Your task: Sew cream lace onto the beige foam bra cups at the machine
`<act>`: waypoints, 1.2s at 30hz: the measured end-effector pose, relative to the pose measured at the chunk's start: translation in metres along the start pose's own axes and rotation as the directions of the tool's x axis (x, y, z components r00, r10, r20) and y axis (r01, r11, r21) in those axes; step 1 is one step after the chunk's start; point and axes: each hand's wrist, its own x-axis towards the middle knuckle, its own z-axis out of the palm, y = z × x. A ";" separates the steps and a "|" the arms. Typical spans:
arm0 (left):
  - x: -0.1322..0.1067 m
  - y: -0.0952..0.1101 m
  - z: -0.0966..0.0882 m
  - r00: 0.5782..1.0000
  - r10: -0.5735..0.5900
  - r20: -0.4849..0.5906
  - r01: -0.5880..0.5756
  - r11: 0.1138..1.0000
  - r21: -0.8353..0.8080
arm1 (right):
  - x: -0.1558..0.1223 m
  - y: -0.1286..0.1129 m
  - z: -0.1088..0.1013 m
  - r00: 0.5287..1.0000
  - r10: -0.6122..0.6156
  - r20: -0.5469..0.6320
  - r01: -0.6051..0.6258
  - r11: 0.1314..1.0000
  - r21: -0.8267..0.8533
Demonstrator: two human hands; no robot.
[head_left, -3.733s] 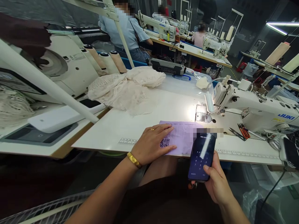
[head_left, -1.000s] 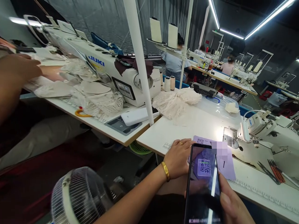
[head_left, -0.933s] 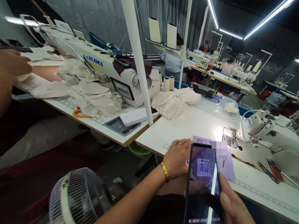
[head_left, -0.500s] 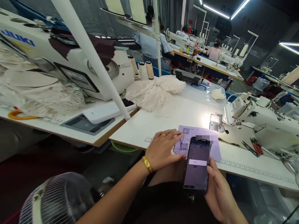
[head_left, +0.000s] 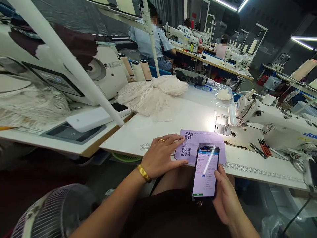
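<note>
My right hand [head_left: 226, 193] grips a smartphone [head_left: 206, 175] upright along its right edge; the lit screen has a light page with rows of small text and a streak of glare. Behind the phone, a purple sheet [head_left: 213, 140] with two QR codes on its left side lies on the white sewing table [head_left: 163, 130]. My left hand [head_left: 160, 153] rests with fingers stretched out, the fingertips over the sheet's left edge. It wears a ring and a gold-coloured bracelet. The phone covers the lower middle of the sheet.
A sewing machine [head_left: 272, 114] stands right, with red-handled tools [head_left: 264, 148] in front. Cream lace fabric [head_left: 153, 97] lies at the table's back left. A white stand pole [head_left: 74, 72] crosses the left; a fan [head_left: 54, 211] is below. A person [head_left: 146, 41] sits farther back.
The phone's screen has gone from a dimmed page with a small white box to a bright page of text. The view has shifted slightly right; both hands keep their poses.
</note>
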 end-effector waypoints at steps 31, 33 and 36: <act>0.001 0.000 0.001 1.000 0.012 0.000 -0.012 0.999 0.042 | -0.001 0.004 -0.009 0.998 -0.007 0.065 0.012 0.997 -0.070; 0.001 -0.001 0.002 1.000 0.013 -0.007 -0.013 0.999 0.044 | -0.002 0.004 -0.009 0.997 -0.021 0.074 0.027 0.997 -0.075; 0.001 -0.002 0.003 1.000 0.018 -0.013 -0.017 0.998 0.053 | -0.004 0.005 -0.010 0.995 -0.027 0.100 0.035 0.996 -0.083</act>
